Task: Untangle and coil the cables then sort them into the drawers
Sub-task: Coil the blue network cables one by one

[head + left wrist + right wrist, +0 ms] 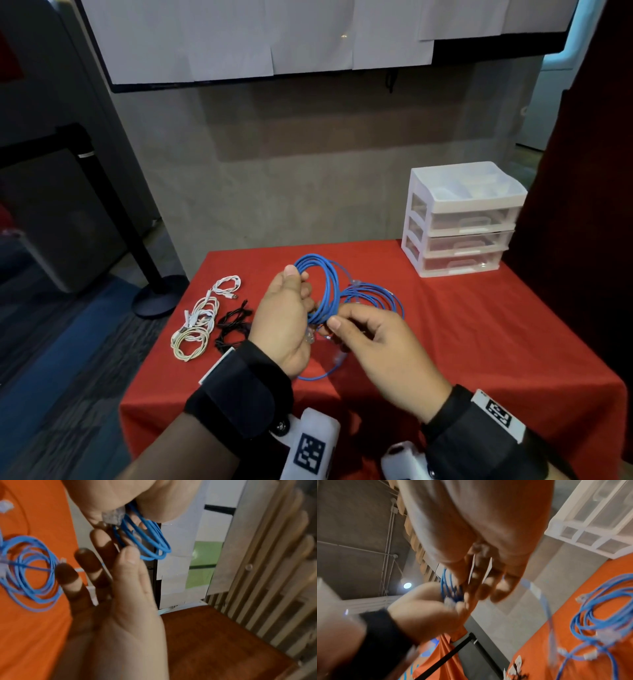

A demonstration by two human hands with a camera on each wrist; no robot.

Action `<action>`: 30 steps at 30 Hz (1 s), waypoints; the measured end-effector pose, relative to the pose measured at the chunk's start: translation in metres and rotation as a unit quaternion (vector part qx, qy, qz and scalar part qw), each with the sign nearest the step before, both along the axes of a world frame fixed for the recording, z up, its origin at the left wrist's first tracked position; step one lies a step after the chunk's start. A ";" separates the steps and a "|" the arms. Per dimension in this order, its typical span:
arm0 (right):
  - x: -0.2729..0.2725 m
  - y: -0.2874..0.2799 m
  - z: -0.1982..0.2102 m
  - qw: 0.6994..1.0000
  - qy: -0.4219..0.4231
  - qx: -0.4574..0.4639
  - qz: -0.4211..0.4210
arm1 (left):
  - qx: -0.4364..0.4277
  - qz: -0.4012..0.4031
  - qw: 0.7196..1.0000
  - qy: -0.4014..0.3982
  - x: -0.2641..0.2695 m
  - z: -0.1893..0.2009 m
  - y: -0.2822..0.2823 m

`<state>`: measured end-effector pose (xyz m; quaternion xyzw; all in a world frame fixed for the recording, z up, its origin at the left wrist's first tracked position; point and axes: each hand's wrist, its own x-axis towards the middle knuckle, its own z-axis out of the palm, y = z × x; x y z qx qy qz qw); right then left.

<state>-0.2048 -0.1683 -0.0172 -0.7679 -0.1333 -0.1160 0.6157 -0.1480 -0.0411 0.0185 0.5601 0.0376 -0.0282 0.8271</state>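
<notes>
In the head view my left hand [298, 287] holds a coiled blue cable [320, 281] upright above the red table [479, 342], thumb on top of the loops. My right hand [337, 330] pinches the same coil's strands at its lower edge. A clear plug [310, 337] and a loose blue loop [318, 375] hang below the hands. A second blue coil [380, 298] lies on the cloth just behind. The left wrist view shows the blue loops [152, 542] between the left thumb [130, 558] and fingers. The right wrist view is blurred, with the right hand's fingertips [488, 588] at the blue strands [447, 586].
White coiled cables [198, 318] and a black cable [233, 323] lie at the table's left edge. A white three-drawer unit [462, 219], drawers closed, stands at the back right corner. A black post base [159, 296] sits on the floor to the left.
</notes>
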 end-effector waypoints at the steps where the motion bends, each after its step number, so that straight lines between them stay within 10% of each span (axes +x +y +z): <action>1: 0.000 -0.004 0.001 1.000 -0.001 -0.027 0.011 | 0.030 0.012 0.999 -0.024 -0.002 0.000 0.000; 10: -0.001 -0.014 0.027 0.949 -0.223 -0.128 -0.183 | 0.163 0.016 0.952 -0.258 -0.008 0.035 -0.002; 15: -0.008 -0.013 0.048 0.998 -0.058 0.019 -0.026 | 0.253 0.015 0.905 -0.342 -0.012 0.042 0.008; 22: 0.001 -0.021 0.042 0.997 -0.013 0.065 -0.025 | -0.064 -0.194 0.970 -0.134 -0.018 0.046 0.015; 26: -0.007 -0.017 0.040 0.996 0.014 0.064 0.056 | 0.049 -0.151 0.975 -0.155 -0.015 0.044 0.017; 30: 0.007 -0.036 0.044 0.985 -0.079 0.066 -0.137 | 0.111 -0.115 0.970 -0.182 -0.012 0.045 0.021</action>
